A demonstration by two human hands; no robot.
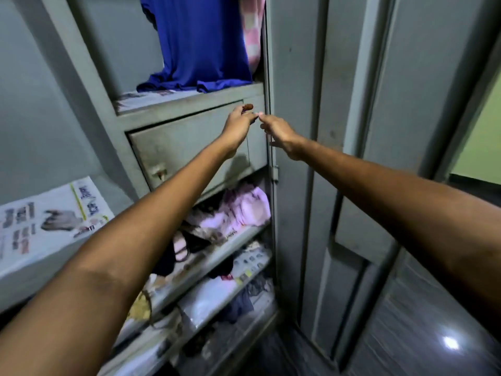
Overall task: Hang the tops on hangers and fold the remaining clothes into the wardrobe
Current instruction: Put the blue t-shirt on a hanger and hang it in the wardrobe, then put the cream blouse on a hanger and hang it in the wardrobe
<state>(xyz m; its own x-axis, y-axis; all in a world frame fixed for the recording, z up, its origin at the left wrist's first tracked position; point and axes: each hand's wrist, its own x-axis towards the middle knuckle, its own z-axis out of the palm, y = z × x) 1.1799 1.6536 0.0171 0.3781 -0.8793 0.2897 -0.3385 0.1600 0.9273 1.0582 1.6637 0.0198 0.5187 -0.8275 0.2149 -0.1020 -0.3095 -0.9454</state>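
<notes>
- Low shelves point(206, 270) at 6 o'clock are blurring out; folded clothes point(244, 210) there are hard to tell apart.
- Both arms are reaching up toward 12 o'clock in front of the grey locker door point(187, 147).
- Left hand point(238, 126) is curling its fingers; what it pinches, I cannot tell.
- Right hand point(279, 131) is hanging loose, holding nothing.
- Blue top point(200, 44) is hanging at 12 o'clock, long axis vertical, hem pooling on the wardrobe point(295, 77) shelf, its hanger cut off.
</notes>
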